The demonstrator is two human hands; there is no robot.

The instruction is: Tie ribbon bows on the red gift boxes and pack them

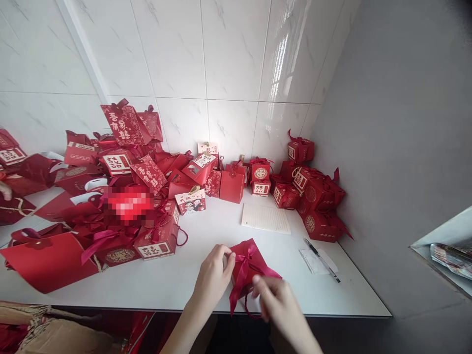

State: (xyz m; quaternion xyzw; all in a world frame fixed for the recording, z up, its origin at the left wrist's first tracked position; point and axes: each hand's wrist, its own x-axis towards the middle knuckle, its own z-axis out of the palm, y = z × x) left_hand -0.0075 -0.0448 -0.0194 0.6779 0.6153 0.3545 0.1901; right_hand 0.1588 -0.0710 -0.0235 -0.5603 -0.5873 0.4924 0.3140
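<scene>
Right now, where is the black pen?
In the head view, the black pen lies on the right part of the white table, across a small pale packet, beyond and to the right of the person's right hand.

Both bare forearms (pixel 190 314) angle in from the bottom edge. Left hand (pixel 216 269)'s got thumb and forefinger close together, pinch-style; right hand (pixel 275 296)'s kinda blurry, fingers curled, thumb pointing up-left.
</scene>
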